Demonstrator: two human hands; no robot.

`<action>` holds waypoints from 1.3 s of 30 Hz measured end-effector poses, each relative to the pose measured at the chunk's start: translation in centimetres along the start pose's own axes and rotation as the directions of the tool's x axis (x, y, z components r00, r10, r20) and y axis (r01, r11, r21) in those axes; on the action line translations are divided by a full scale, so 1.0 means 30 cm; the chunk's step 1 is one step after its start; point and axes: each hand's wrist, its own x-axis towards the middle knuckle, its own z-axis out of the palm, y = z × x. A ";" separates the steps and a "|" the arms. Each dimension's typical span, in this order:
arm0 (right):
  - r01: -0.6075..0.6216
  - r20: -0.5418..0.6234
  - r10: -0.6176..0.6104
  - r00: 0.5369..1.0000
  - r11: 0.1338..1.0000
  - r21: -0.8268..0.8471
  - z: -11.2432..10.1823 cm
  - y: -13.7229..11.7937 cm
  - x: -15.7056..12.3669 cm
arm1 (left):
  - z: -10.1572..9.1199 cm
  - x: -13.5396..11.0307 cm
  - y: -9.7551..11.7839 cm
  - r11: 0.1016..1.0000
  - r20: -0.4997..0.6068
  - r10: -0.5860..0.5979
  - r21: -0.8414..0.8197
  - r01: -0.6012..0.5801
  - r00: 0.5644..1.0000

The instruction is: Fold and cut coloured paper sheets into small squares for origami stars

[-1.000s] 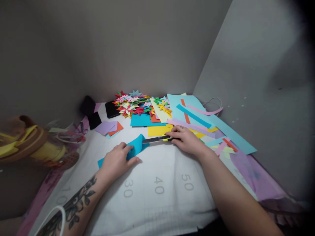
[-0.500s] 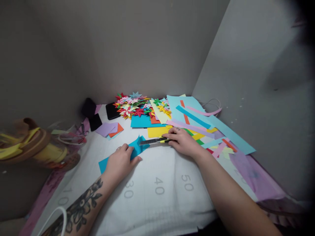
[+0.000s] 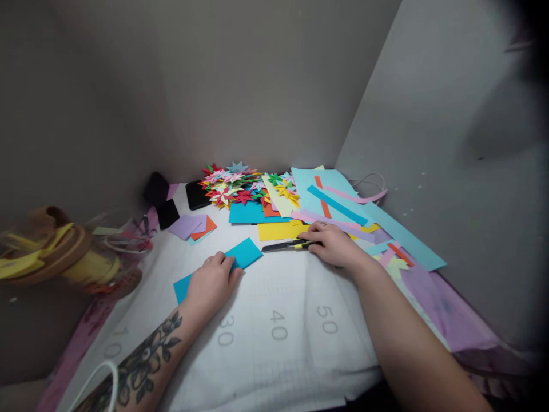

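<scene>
My left hand [image 3: 212, 280] lies on a blue strip of folded paper [image 3: 246, 252], holding it down on the white cloth, fingers curled over it and the thumb at its near edge. Both ends of the strip show on either side of the hand. To the right, my right hand [image 3: 330, 243] is closed around a black and yellow utility knife [image 3: 295, 245]. The knife's dark blade [image 3: 277, 247] points left, its tip close to the strip's right end. Just behind the knife lies a yellow paper piece [image 3: 277, 231].
Many folded paper stars [image 3: 231, 183] are heaped at the back beside a black phone [image 3: 196, 195]. Light blue sheets [image 3: 377, 223] and coloured strips lie right. Purple and orange squares [image 3: 189, 225] lie left, near a blurred clear container [image 3: 92, 269].
The knife has moved right, out from the blue paper. The paper's raised right part now lies flat. My left hand stays on it.
</scene>
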 end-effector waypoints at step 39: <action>0.200 -0.038 -0.201 0.979 0.979 -0.038 0.108 -0.126 0.083 | 0.056 0.045 -0.090 0.989 0.036 0.075 -0.127 -0.070 0.997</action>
